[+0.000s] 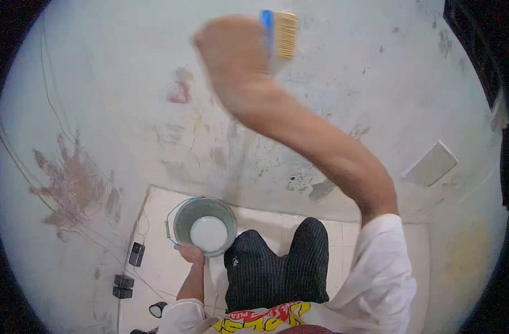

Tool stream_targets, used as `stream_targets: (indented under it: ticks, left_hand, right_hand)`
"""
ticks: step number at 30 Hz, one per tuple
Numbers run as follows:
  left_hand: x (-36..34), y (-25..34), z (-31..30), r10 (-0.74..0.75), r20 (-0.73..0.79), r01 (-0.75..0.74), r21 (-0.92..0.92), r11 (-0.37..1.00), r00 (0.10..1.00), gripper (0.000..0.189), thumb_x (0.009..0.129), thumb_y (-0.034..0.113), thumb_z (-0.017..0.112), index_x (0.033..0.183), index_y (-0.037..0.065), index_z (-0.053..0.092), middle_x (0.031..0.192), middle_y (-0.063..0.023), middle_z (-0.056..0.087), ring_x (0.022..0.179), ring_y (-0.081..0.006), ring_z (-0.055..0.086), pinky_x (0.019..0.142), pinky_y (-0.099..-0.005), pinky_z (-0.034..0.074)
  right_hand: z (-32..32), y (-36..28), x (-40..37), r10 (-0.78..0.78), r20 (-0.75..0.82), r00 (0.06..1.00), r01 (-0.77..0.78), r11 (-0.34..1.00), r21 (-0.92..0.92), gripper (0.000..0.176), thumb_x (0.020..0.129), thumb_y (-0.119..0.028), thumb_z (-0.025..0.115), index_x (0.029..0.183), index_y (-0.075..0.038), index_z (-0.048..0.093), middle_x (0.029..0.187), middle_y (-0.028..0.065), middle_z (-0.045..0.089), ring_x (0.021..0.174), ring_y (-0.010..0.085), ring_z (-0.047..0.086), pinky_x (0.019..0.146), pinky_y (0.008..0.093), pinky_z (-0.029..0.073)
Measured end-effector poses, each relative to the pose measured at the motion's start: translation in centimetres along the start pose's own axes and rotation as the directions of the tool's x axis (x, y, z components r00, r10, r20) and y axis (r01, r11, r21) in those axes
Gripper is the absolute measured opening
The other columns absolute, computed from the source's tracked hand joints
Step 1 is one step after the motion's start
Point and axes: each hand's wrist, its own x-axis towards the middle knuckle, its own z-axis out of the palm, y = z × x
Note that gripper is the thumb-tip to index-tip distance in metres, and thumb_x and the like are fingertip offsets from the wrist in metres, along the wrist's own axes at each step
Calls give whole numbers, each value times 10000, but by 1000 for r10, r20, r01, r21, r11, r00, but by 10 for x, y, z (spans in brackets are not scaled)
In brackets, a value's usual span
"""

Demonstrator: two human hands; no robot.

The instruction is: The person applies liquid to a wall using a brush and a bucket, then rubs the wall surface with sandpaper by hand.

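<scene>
My right hand (pixel 235 44) is raised in front of the wall, closed round a wide paintbrush (pixel 286 35). The brush has a blue band and pale tan bristles that point right; its handle is hidden in my fist, which is slightly blurred. Low on the left, my left hand (pixel 191 254) grips the near rim of a grey-green bucket (pixel 183 220). White liquid (pixel 208 234) shows at the bottom of the bucket. A thin wire handle with a green grip (pixel 167 229) hangs over the bucket's left side.
The scuffed wall (pixel 321 72) has peeled patches, a reddish-brown stain (pixel 79 183) and loose cables. A white panel (pixel 432 164) is at right. On the tiled floor (pixel 165 209) lie a black device (pixel 136 254) and black adapters (pixel 123 286). My knees (pixel 276 267) are close to the bucket.
</scene>
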Motion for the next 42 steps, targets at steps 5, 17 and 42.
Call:
stream_targets:
  ticks: [5, 17, 42]
  left_hand:
    - [-1, 0, -3, 41, -16, -41, -28, 999, 999, 372, 1003, 333, 288, 1072, -8, 419, 868, -302, 611, 819, -482, 601, 677, -554, 473]
    - [9, -16, 10, 156, 48, -162, 187, 969, 987, 311, 915, 154, 481, 1177, 15, 388, 954, -284, 609, 851, -404, 633, 696, -505, 528]
    - [14, -36, 28, 102, -11, -102, -23, 995, 995, 449, 999, 337, 278, 1227, -33, 392, 900, -312, 610, 858, -484, 597, 727, -552, 480]
  right_hand:
    - [22, -90, 43, -12, 122, 992, 81, 810, -581, 178, 536, 29, 762, 624, -70, 642, 576, 11, 482, 489, 124, 402, 399, 304, 219]
    - [49, -67, 66, -129, -140, 982, 179, 874, 452, 143, 732, -80, 622, 835, -109, 717, 803, 109, 679, 794, 270, 675, 617, 410, 529]
    - [-111, 342, -282, 802, 546, 242, -937, 340, -84, 309, 859, -285, 631, 1022, -23, 613, 720, 57, 603, 498, 82, 516, 417, 254, 391]
